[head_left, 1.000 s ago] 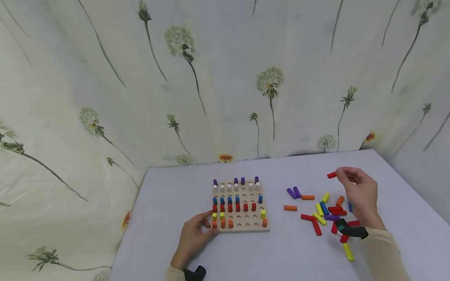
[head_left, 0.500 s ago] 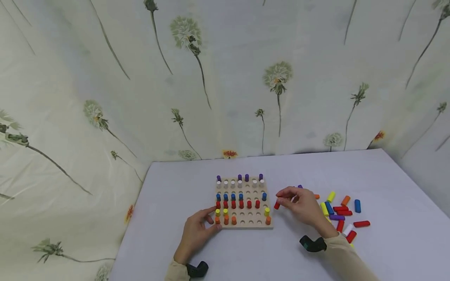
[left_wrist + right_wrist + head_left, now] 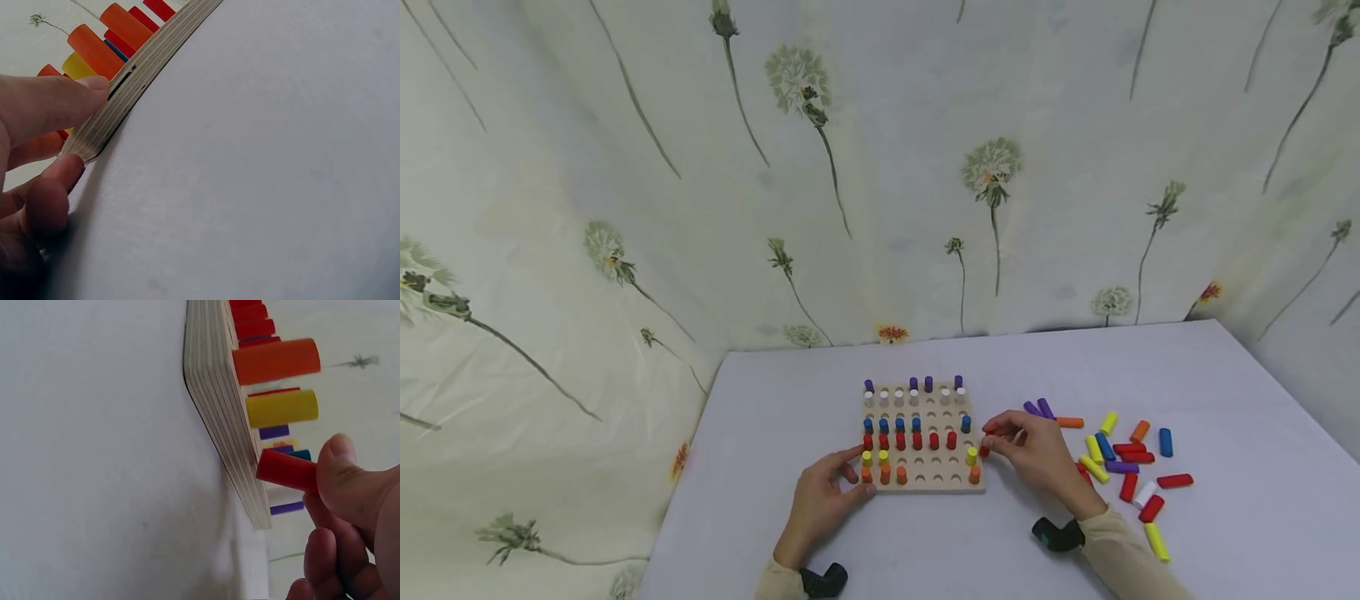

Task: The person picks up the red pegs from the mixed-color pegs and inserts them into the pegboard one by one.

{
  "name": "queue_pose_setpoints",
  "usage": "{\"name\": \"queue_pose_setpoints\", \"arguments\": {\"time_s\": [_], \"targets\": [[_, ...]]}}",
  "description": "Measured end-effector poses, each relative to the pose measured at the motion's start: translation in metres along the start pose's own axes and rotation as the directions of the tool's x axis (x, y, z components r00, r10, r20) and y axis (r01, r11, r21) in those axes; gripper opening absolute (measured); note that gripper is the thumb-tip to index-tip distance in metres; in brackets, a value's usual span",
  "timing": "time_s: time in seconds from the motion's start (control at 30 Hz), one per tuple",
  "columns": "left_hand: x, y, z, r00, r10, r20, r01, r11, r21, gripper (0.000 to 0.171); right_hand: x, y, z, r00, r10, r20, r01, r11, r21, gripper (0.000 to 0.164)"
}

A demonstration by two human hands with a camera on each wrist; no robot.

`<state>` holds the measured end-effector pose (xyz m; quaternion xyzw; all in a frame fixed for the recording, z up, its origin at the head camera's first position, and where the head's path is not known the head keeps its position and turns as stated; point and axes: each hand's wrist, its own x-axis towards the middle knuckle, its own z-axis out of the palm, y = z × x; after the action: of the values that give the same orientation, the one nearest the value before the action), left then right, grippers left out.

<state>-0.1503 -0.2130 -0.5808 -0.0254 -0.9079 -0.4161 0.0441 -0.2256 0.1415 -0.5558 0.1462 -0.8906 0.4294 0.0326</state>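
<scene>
A wooden pegboard (image 3: pixel 928 469) lies on the table, with upright pegs in rows of purple, white, blue, red, yellow and orange. My left hand (image 3: pixel 823 500) holds its near left corner, the thumb at the front edge and fingers along the side. In the left wrist view the thumb (image 3: pixel 62 106) lies by the orange pegs. Beside the board's right edge, my right hand (image 3: pixel 1033 457) pinches a red peg (image 3: pixel 284 470) between thumb and finger. That peg is tilted, its free end close to the edge near the yellow peg (image 3: pixel 284 408).
Loose pegs lie scattered to the right of the board, among them a blue peg (image 3: pixel 1165 442), a white peg (image 3: pixel 1145 494) and a yellow peg (image 3: pixel 1157 542). A flowered cloth (image 3: pixel 880 167) hangs behind the white table (image 3: pixel 790 392).
My right hand has carried the red peg leftward from above the loose pegs to the board's right edge. My left hand stays at the board's corner. The head view has shifted slightly.
</scene>
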Motion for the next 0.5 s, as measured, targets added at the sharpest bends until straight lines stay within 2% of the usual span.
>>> {"name": "queue_pose_setpoints", "arguments": {"time_s": [0.27,0.5], "targets": [[-0.001,0.0,0.001,1.0,0.006,0.001,-0.006,1.0,-0.004,0.057,-0.003,-0.005,0.009,0.994,-0.094,-0.051,0.096,0.995,0.041,0.016],[0.0,-0.001,0.0,1.0,0.0,0.007,0.0,1.0,-0.005,0.057,-0.005,-0.005,0.012,0.994,-0.076,-0.084,0.079,0.996,0.035,0.017]]}}
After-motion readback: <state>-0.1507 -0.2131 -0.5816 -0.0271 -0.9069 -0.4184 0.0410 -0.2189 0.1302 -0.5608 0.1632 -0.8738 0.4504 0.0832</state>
